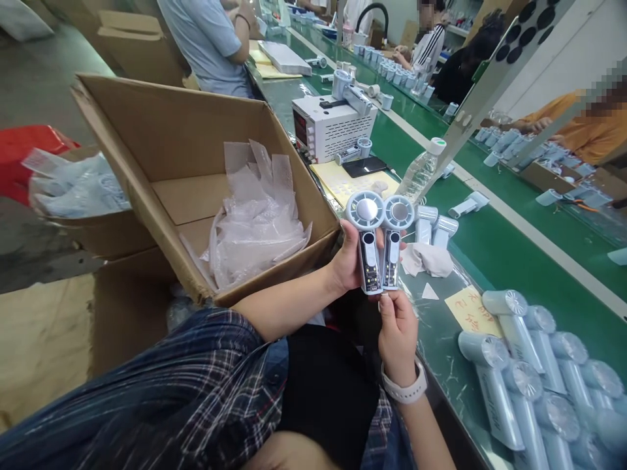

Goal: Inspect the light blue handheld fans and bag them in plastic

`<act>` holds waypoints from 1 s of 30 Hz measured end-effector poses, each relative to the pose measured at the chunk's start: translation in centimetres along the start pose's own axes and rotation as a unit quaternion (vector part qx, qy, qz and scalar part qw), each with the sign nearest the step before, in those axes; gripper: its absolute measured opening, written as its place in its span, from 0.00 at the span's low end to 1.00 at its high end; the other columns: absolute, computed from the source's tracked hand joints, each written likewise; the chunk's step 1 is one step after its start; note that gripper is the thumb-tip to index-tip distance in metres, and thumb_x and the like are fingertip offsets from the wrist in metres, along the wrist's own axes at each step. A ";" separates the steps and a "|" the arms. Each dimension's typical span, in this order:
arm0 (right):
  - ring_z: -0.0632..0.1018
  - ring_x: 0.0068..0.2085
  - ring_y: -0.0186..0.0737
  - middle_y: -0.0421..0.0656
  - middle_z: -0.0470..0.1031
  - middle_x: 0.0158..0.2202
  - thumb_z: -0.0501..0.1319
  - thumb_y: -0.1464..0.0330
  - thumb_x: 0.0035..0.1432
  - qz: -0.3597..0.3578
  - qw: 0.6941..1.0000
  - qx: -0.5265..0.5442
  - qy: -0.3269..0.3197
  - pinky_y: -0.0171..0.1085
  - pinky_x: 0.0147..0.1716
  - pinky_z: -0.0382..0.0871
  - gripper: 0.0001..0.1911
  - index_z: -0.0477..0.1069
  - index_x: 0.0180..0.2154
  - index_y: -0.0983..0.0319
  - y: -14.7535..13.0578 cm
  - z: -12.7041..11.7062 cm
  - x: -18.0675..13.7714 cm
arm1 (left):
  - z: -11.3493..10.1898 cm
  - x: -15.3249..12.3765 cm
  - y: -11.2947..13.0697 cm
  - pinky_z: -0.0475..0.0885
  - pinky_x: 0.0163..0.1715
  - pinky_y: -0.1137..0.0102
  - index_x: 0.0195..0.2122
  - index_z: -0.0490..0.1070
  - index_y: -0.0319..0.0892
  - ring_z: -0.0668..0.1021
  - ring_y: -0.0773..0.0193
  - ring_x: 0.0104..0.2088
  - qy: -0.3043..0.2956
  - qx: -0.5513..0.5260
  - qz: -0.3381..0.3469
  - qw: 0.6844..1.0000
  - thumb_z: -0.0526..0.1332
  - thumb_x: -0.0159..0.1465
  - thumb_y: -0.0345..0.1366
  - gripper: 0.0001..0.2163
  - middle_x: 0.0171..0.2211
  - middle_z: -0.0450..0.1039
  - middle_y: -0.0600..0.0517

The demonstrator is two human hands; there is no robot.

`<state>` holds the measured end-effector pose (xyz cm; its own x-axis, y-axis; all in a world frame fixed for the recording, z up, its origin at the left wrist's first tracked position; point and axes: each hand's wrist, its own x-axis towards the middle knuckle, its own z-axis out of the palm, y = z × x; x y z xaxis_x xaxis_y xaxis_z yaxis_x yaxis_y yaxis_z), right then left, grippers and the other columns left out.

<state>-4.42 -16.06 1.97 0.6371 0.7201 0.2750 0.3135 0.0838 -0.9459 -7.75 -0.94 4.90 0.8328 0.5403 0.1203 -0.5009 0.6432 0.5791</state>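
Two light-blue handheld fans [369, 261] [392, 258] are held upright side by side in front of me. Both have round heads with silver centres, and dark panels with small circuit parts run down the handles. My left hand [349, 258] is closed around them from the left, thumb at the nearer fan's neck. At the lower ends of the handles, my right hand [399, 326] has its fingers curled, with thumb and fingertips pinched at the bottom edge. A white band circles that wrist. Just beyond lie a crumpled white cloth [428, 260] and more fans [425, 225].
An open cardboard box [176, 196] with clear plastic bags [259, 228] stands at left. Rows of fans [524, 378] lie at right beside a yellow note [473, 310]. A white power unit [337, 127], phone [365, 166] and bottle [421, 170] stand ahead. People work along the bench.
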 end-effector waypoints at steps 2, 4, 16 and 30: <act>0.74 0.29 0.36 0.37 0.71 0.24 0.58 0.59 0.71 0.024 0.999 0.045 0.008 0.36 0.32 0.68 0.17 0.69 0.30 0.59 0.1 0.2 0.0 | 0.1 -0.2 0.1 0.80 0.42 0.59 0.24 0.68 0.41 0.81 0.45 0.51 -0.023 -0.005 0.004 1.000 0.67 0.43 0.74 0.35 0.42 0.80 0.45; 0.72 0.25 0.34 0.34 0.65 0.20 0.59 0.57 0.70 0.054 0.993 0.107 0.022 0.35 0.29 0.66 0.19 0.66 0.28 0.59 0.3 0.4 -0.1 | 0.0 -0.3 -0.1 0.80 0.42 0.60 0.24 0.69 0.41 0.80 0.44 0.52 -0.036 0.005 0.019 0.999 0.68 0.42 0.73 0.35 0.42 0.80 0.45; 0.76 0.45 0.44 0.45 0.75 0.40 0.55 0.57 0.71 -0.036 0.998 -0.058 0.011 0.42 0.45 0.70 0.17 0.69 0.32 0.59 0.4 -0.6 -0.5 | 0.0 -0.3 -0.7 0.80 0.40 0.61 0.25 0.68 0.42 0.81 0.47 0.50 0.011 0.008 0.040 0.999 0.63 0.47 0.75 0.35 0.41 0.80 0.46; 0.67 0.21 0.33 0.33 0.63 0.17 0.61 0.51 0.66 0.091 0.986 0.135 -0.027 0.34 0.24 0.63 0.22 0.67 0.27 0.59 0.3 0.9 -1.0 | -0.9 -0.4 -0.6 0.78 0.41 0.60 0.23 0.70 0.40 0.82 0.43 0.47 -0.028 0.092 0.002 0.995 0.67 0.35 0.75 0.38 0.37 0.81 0.43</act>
<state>-5.59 -16.17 1.25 0.6243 0.7757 0.0928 -0.0060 0.1236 -0.9923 -8.04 -1.07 3.83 0.8452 0.5084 0.1651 -0.4571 0.5273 0.7162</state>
